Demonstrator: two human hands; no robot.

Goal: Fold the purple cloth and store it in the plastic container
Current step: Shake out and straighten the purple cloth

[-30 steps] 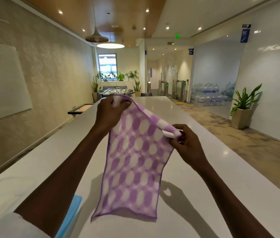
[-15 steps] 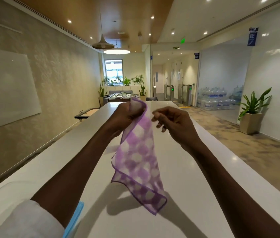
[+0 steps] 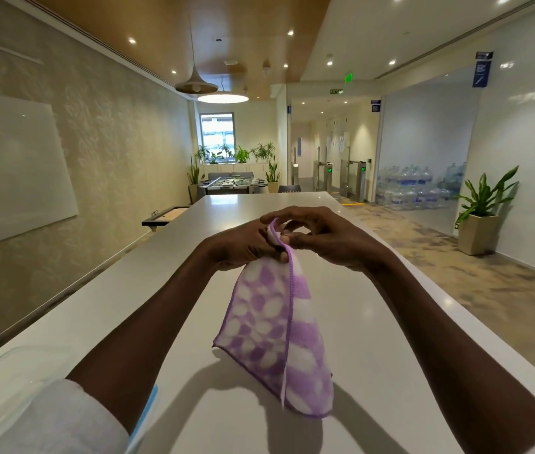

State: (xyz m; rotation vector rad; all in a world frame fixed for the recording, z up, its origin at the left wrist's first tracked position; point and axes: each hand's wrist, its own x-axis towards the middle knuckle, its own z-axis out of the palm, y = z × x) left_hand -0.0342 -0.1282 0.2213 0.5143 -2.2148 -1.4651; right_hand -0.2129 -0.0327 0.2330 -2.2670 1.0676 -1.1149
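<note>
The purple cloth (image 3: pixel 269 332), purple and white patterned, hangs doubled over above the white table (image 3: pixel 374 339), its lower edge close to the surface. My left hand (image 3: pixel 243 247) and my right hand (image 3: pixel 322 237) meet at its top and both pinch the upper corners together. A clear plastic container (image 3: pixel 7 371) sits at the near left edge of the table, partly hidden by my left arm and white sleeve. A blue piece (image 3: pixel 146 411), perhaps its lid, shows beside it.
The long white table runs away from me toward a foosball table (image 3: pixel 231 185). A wall with a whiteboard (image 3: pixel 10 168) lies to the left, and a walkway with a potted plant (image 3: pixel 481 211) lies to the right.
One second ago my hands held the cloth spread wide. My right hand let go, then moved left to join my left hand, and the cloth now hangs folded in half.
</note>
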